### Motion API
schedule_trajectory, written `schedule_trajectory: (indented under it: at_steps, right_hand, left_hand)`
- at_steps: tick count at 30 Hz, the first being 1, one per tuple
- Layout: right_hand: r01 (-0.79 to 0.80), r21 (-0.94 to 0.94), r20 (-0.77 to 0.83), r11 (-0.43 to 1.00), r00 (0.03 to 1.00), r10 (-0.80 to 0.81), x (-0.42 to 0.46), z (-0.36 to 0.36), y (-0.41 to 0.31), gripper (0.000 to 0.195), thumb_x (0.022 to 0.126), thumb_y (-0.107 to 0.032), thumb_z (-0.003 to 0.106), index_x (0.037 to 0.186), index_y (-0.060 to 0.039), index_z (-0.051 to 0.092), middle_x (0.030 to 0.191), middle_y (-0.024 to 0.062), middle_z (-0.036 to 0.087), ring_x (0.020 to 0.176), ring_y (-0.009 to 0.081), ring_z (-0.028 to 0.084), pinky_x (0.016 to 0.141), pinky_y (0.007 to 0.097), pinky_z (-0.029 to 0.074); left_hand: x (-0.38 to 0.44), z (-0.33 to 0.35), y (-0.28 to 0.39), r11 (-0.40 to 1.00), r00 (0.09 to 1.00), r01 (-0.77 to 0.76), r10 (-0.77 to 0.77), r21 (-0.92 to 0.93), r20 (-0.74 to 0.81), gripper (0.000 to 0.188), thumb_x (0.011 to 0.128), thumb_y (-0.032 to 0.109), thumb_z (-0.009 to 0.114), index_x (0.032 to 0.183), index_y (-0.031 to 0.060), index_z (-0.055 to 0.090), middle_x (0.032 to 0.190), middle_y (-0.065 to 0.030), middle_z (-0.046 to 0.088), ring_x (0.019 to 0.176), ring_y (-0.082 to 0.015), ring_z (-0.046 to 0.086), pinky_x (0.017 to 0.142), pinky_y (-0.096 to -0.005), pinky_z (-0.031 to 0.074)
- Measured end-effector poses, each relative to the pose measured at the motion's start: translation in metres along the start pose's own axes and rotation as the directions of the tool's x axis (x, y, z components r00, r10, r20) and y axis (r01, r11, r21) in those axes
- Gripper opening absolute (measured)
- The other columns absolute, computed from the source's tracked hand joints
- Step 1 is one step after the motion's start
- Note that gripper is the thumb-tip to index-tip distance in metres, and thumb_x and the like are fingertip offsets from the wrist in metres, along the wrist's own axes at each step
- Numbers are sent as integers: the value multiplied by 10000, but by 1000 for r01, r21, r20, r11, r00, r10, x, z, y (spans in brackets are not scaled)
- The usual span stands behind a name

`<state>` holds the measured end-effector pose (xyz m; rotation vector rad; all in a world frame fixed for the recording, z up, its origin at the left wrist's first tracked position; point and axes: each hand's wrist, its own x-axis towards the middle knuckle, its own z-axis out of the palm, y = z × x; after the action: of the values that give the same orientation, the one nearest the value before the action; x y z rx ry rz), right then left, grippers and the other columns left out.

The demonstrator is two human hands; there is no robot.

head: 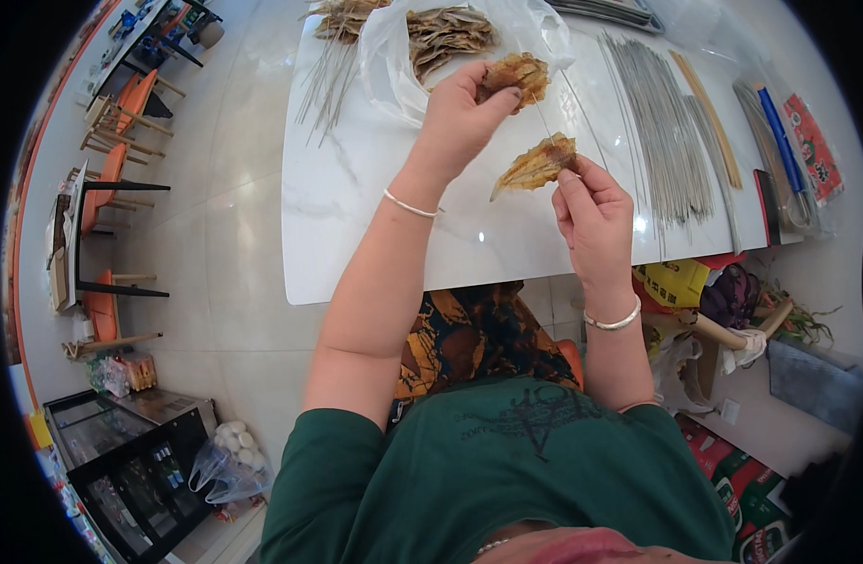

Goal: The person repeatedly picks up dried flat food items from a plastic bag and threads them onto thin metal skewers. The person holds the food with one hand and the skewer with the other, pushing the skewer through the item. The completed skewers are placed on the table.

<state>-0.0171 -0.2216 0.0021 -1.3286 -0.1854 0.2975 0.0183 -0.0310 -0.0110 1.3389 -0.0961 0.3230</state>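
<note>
My left hand (466, 113) pinches a flat, amber dried fish (528, 70) over the table, near an opened white plastic bag (385, 67). Lower and to the right, my right hand (593, 204) grips a second dried fish (533, 169) by its broad end, its narrow tail pointing left. A thin skewer (544, 121) spans the gap between the two fish; where its ends lie is hidden. More dried fish (449, 35) are heaped inside the bag. Left of it, further dried fish (343, 21) sit on several thin skewers (325, 92).
On the white marble-patterned table (361, 240), many thin metal skewers (657, 134) lie at the right, alongside bamboo sticks (706, 120), a blue stick-like object (780, 137) and a red packet (814, 148). Bags (674, 282) crowd below the table's right end. Orange chairs (107, 190) stand far left.
</note>
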Motion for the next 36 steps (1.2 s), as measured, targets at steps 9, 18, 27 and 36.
schedule_trajectory:
  at_steps: [9, 18, 27, 36]
  right_hand:
    - [-21, -56, 94, 998, 995, 27, -10, -16, 7, 278, 966, -41, 540, 1217, 46, 619, 687, -22, 538, 593, 20, 441, 492, 170, 320]
    - [37, -36, 134, 999, 990, -32, -11, -29, 13, 294, 962, -10, 540, 1241, 55, 607, 719, -24, 546, 597, 31, 450, 488, 172, 325]
    - [71, -79, 229, 994, 972, -51, -7, -42, 13, 301, 954, 8, 538, 1242, 60, 610, 724, -25, 554, 589, 38, 441, 491, 179, 331]
    - [-3, -32, 215, 999, 977, 10, -5, -37, 9, 295, 963, -22, 527, 1234, 60, 611, 657, -18, 529, 561, 29, 431, 469, 165, 311]
  left_hand:
    - [2, -15, -4, 960, 989, 131, -143, -248, -30, 122, 973, 168, 584, 1029, 72, 634, 952, 26, 655, 882, -62, 597, 818, -248, 480]
    - [-1, -11, 9, 890, 968, 187, -240, -417, -76, 122, 949, 171, 606, 1031, 97, 656, 955, 24, 670, 886, -77, 618, 769, -235, 477]
    - [-5, -16, 18, 834, 951, 293, -307, -468, 48, 231, 940, 171, 595, 1144, 75, 640, 1068, -14, 675, 1011, -125, 628, 869, -289, 495]
    - [-5, -17, 16, 817, 938, 331, -341, -472, 66, 229, 944, 137, 579, 1162, 82, 622, 1075, -21, 665, 992, -123, 630, 859, -294, 511]
